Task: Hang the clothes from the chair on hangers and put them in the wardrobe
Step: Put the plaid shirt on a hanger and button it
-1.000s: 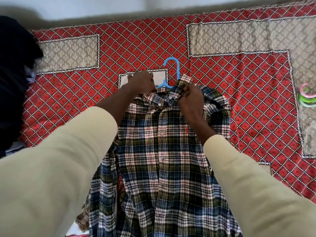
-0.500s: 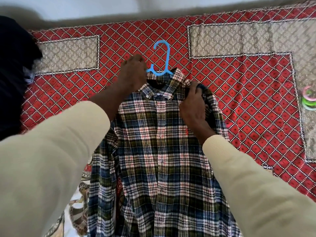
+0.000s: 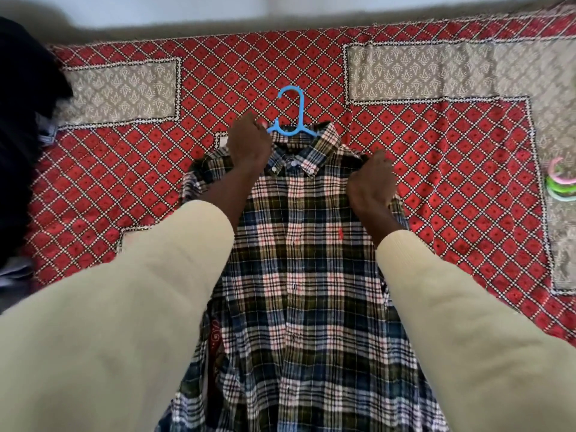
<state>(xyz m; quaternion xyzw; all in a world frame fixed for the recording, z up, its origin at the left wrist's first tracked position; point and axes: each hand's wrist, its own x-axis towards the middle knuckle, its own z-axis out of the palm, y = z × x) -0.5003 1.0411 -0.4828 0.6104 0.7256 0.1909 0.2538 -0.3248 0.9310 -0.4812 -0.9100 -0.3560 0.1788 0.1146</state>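
Note:
A plaid shirt (image 3: 305, 275) in blue, green, white and red lies face up on the red patterned bedspread (image 3: 452, 188), collar away from me. A blue plastic hanger (image 3: 291, 120) sits inside it; only its hook and top show above the collar. My left hand (image 3: 247, 145) grips the shirt's left shoulder beside the collar, next to the hanger. My right hand (image 3: 371, 179) has its fingers curled on the right shoulder fabric. Cream sleeves cover both my forearms.
A dark pile of clothes (image 3: 21, 129) fills the left edge. Pink and green hangers (image 3: 561, 182) lie at the right edge of the bedspread. Beyond the bed's far edge is a pale wall (image 3: 280, 7).
Both hands moved outward from the collar to the shirt's shoulders. The shirt now lies flatter and wider, and the hanger hook sits straighter above the collar.

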